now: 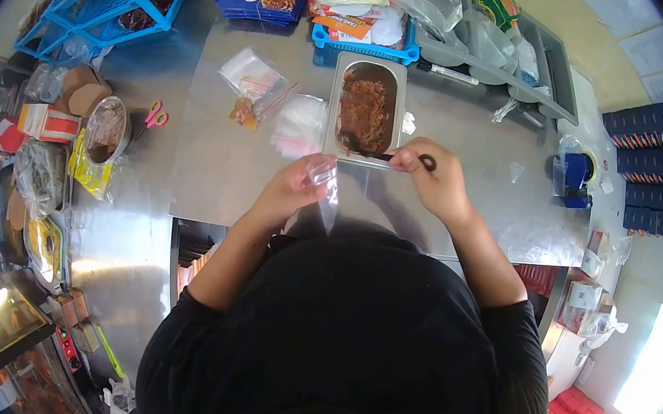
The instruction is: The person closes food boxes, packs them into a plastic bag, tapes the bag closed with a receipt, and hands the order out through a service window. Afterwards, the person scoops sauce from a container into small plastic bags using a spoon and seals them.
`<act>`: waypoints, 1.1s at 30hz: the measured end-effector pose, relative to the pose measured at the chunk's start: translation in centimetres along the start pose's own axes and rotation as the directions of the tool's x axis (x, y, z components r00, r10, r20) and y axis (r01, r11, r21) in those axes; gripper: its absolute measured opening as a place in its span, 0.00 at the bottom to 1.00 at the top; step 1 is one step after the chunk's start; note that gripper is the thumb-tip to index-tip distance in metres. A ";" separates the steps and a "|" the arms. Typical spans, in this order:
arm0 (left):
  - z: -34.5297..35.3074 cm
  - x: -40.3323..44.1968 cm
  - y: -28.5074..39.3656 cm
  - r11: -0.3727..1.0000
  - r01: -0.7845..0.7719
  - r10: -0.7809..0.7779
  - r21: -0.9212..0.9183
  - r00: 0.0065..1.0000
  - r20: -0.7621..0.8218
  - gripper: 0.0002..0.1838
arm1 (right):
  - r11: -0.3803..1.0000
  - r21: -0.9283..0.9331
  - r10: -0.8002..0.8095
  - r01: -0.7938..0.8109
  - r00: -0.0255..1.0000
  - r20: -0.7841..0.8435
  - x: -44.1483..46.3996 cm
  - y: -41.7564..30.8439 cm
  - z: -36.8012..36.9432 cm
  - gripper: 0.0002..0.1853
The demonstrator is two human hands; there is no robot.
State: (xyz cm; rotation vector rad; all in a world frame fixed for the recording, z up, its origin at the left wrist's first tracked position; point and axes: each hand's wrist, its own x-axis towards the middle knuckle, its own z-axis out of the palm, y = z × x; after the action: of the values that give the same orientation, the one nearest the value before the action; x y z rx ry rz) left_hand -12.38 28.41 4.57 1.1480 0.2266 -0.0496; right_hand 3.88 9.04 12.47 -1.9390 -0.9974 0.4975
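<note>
My right hand (pixel 433 178) is closed round the dark handle of a spoon (pixel 373 155). The spoon's bowl end rests in reddish-brown chunky sauce (pixel 364 112), inside a rectangular steel pan (pixel 402 91) that stands in front of me. My left hand (pixel 296 190) pinches a small clear plastic bag (pixel 330 203) by its top, just in front of the pan's near left corner. The bag hangs down and looks unfilled. Left of the pan lies a stack of clear zip bags (pixel 300 124). Beyond it is a bag with some orange-brown food (pixel 245 111).
Pink-handled scissors (pixel 157 114) and a foil bowl of food (pixel 108 130) lie to the left. Along the back stand a blue basket (pixel 365 48) with packets, a grey divided tray (pixel 562 78) and a marker (pixel 448 73). A blue tape dispenser (pixel 576 179) sits at right.
</note>
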 end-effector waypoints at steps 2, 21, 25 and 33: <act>0.0 -0.2 0.0 1.000 -0.012 0.013 0.005 1.000 -0.006 0.32 | 0.859 0.477 0.265 -0.185 0.958 -0.106 -0.1 0.7 -0.1 0.11; -1.0 -1.7 2.8 0.897 -0.113 0.185 0.428 0.974 -0.131 0.34 | 0.740 0.672 0.339 -0.037 0.883 -0.325 3.0 4.7 1.6 0.14; -1.1 -2.2 4.3 0.781 -0.118 0.298 0.614 0.933 -0.201 0.35 | 0.433 0.901 0.528 0.027 0.802 -0.278 1.8 5.6 0.3 0.13; 0.3 1.1 9.2 0.534 -0.276 0.570 0.799 0.816 -0.099 0.38 | 0.458 0.884 0.492 0.094 0.801 -0.340 1.5 2.9 -2.4 0.13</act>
State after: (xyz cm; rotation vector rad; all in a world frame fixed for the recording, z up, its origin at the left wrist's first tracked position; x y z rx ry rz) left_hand -9.82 32.04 12.68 2.0550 0.2344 0.5789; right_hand 7.64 8.14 11.34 -1.0851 0.0055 0.4054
